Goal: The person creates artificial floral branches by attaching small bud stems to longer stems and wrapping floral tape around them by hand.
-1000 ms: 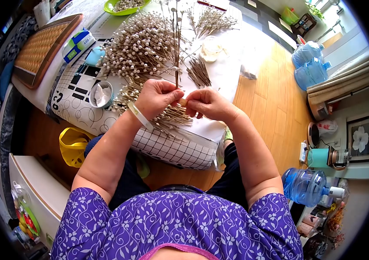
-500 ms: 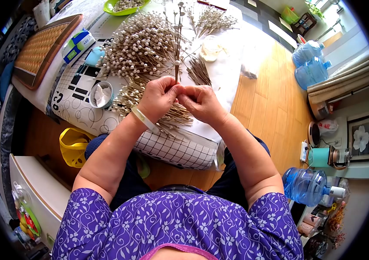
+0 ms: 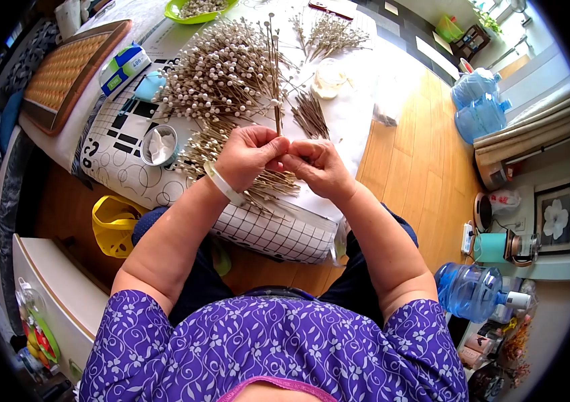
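Observation:
My left hand (image 3: 251, 157) is closed around a slim upright bunch of brown stems (image 3: 275, 87) with small beads near the top. Against it, my right hand (image 3: 318, 167) pinches at the base of the bunch; whatever lies between its fingertips is too small to make out. Beyond my left hand spreads a large heap of stems tipped with white beads (image 3: 215, 74). More beaded stems (image 3: 201, 147) lie beside and under my left wrist. Past my right hand rest some bare brown sticks (image 3: 310, 114) and a cream-coloured roll (image 3: 328, 78).
A small tin (image 3: 159, 145) with white material stands on the patterned cloth, near a tissue pack (image 3: 124, 68). At the far side are a green basin (image 3: 199, 9) and another spray of stems (image 3: 330, 33). A yellow bag (image 3: 112, 228) sits at lower left.
Both hands have shifted slightly, and my right fingers have changed their pose at the base of the bunch. The stems remain upright in my left hand.

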{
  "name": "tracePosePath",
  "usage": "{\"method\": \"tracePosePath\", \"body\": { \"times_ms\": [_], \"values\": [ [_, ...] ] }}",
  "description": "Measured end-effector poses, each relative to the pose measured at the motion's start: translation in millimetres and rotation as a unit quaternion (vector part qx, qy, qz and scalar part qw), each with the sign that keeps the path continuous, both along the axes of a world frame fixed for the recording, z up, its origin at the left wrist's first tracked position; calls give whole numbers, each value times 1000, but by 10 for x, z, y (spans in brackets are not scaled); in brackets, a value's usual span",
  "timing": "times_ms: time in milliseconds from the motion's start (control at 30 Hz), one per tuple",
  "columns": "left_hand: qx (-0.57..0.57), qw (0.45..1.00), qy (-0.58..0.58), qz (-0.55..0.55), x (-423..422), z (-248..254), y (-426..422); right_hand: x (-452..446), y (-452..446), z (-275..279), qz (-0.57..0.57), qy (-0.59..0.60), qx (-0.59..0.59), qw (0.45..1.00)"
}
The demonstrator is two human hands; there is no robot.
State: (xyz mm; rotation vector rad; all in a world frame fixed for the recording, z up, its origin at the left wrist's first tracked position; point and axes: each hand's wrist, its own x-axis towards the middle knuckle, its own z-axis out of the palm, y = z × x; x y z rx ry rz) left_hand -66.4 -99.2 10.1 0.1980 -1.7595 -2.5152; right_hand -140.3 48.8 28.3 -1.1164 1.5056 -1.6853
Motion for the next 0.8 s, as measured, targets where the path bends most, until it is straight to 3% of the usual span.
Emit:
{"method": "tracePosePath", "body": {
  "times_ms": [67,133,233,333,533,600,633,700,800],
  "values": [
    [23,1000,-7,6,-2,-8,6,-17,17,-19,4,-10,1,1000],
    [41,999,-14,2,0,-35,-16,-78,39,-106,-65,159,23,985],
    [40,999,-23,1,2,-41,-25,-179,65,-83,-55,-27,33,998],
    [-4,999,-36,0,6,-6,28,-289,-10,-81,-89,-72,39,993],
    [-88,995,-10,-51,-5,-17,90,-305,-91,-127,-46,-28,43,998],
    [-105,992,-12,-67,3,-31,71,-332,-106,-179,-11,-103,23,994],
    [-104,992,-11,-66,9,-12,60,-335,-106,-189,-11,-103,24,994],
    [11,994,-70,-84,26,72,45,-315,-110,-165,-1,-147,14,989],
    [-28,993,-60,-93,37,112,15,-328,-105,-151,5,-120,26,992]
  ]
}}
